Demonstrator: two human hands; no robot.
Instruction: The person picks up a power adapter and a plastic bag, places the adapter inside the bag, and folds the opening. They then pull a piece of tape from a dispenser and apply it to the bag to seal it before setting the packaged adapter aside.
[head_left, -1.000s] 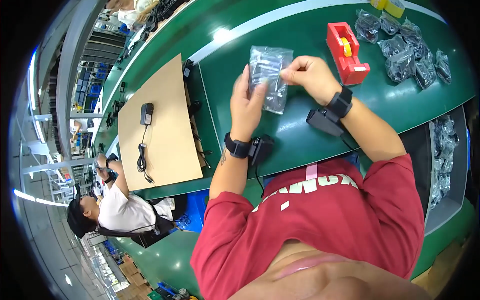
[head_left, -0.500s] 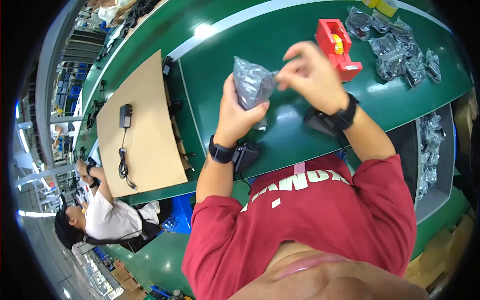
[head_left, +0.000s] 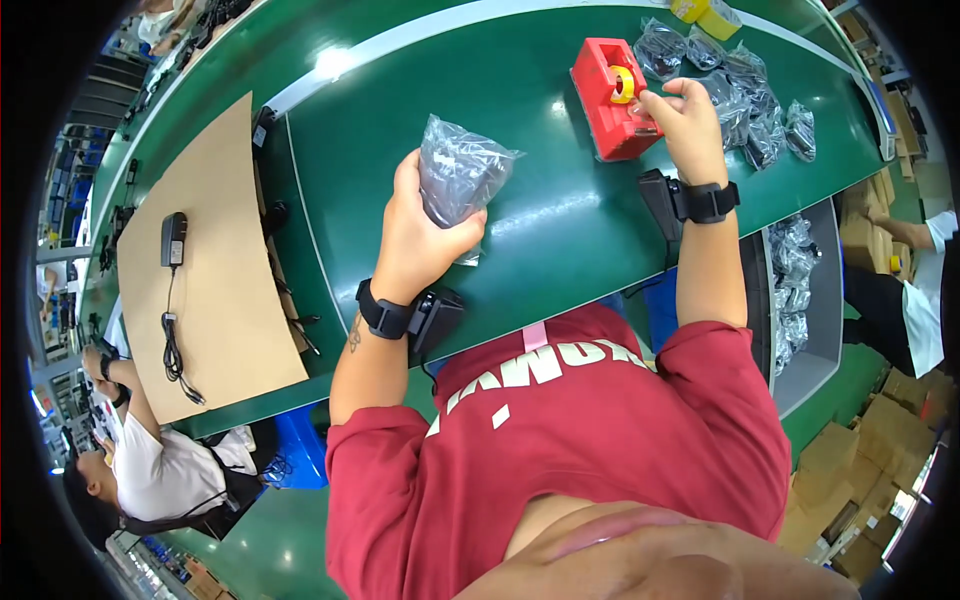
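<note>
My left hand grips a clear plastic bag folded around a dark cable and adapter, held upright above the green table. My right hand reaches to the red tape dispenser, fingers pinched at the end of its yellow tape roll. Both wrists wear black bands with small black devices.
Several filled clear bags lie past the dispenser at the right. More bags sit in a grey bin. A black adapter with cable lies on a cardboard sheet at the left. Another person sits at the lower left, cardboard boxes lower right.
My right hand let go of the bag and moved right to the tape dispenser. My left hand now holds the folded bag alone.
</note>
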